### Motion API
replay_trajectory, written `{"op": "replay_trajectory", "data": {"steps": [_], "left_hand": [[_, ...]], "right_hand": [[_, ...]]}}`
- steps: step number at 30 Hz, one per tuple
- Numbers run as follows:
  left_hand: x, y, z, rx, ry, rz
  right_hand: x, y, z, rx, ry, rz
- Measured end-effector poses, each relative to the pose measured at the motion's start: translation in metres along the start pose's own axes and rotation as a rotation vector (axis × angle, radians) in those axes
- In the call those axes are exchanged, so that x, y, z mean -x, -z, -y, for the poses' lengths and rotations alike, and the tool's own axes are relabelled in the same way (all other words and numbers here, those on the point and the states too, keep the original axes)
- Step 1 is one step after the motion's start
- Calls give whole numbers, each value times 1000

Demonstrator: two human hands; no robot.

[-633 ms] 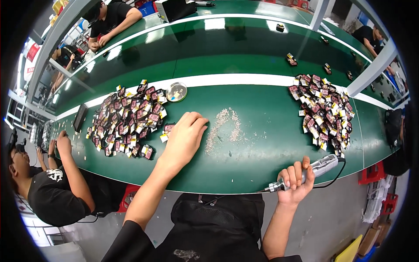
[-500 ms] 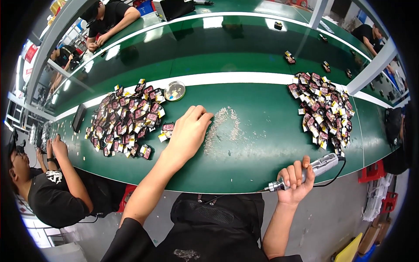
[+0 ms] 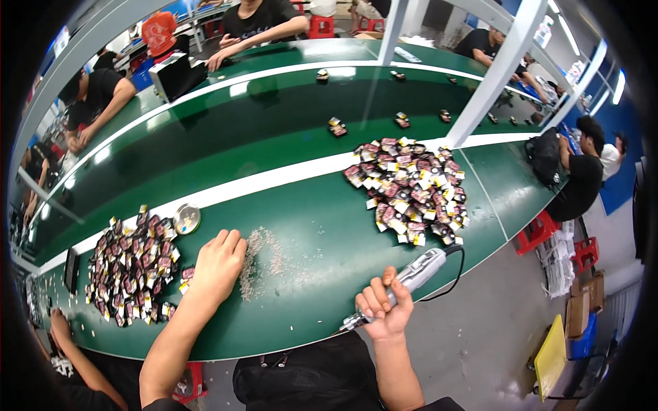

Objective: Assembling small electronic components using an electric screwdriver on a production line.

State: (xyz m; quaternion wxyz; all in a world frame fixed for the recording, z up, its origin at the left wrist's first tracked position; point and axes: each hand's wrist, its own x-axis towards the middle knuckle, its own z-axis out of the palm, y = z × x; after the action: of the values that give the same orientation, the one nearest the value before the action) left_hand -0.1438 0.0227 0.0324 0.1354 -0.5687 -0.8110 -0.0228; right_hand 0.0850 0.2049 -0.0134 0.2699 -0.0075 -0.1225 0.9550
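We rest our left hand (image 3: 218, 264) palm down on the green table (image 3: 322, 240), fingers together and bent a little; we cannot tell whether anything lies under it. Its fingertips touch the left edge of a scatter of small screws (image 3: 260, 264), which we take as our landmark. Just left of the screws, past our wrist, lies a pile of small dark red parts (image 3: 130, 267), and a round metal tin (image 3: 186, 219) sits up and left of the screws at the top of that pile. Our right hand (image 3: 384, 308) is down and right of the screws, at the near edge of the table, closed in a fist around a grey electric screwdriver (image 3: 404, 284) whose tip points down and left. Its black cord (image 3: 449, 274) loops off to the right. Well to the right of the screws, further up the table, lies a second pile of parts (image 3: 411, 188).
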Motion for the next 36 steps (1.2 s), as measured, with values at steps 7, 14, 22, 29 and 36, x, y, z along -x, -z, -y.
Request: {"op": "replay_trajectory", "data": {"steps": [7, 14, 22, 29, 36], "left_hand": [[1, 4, -16, 130, 130, -83], [32, 16, -76, 676, 174, -213], [48, 23, -121, 1525, 462, -228], [48, 28, -143, 1772, 482, -175], [46, 23, -150, 1815, 475, -146]], "right_hand": [[4, -1, 2, -24, -3, -14], [1, -13, -1, 38, 87, -76], [6, -49, 0, 69, 248, -44], [10, -67, -7, 96, 330, -102], [11, -61, -4, 81, 344, -117]]}}
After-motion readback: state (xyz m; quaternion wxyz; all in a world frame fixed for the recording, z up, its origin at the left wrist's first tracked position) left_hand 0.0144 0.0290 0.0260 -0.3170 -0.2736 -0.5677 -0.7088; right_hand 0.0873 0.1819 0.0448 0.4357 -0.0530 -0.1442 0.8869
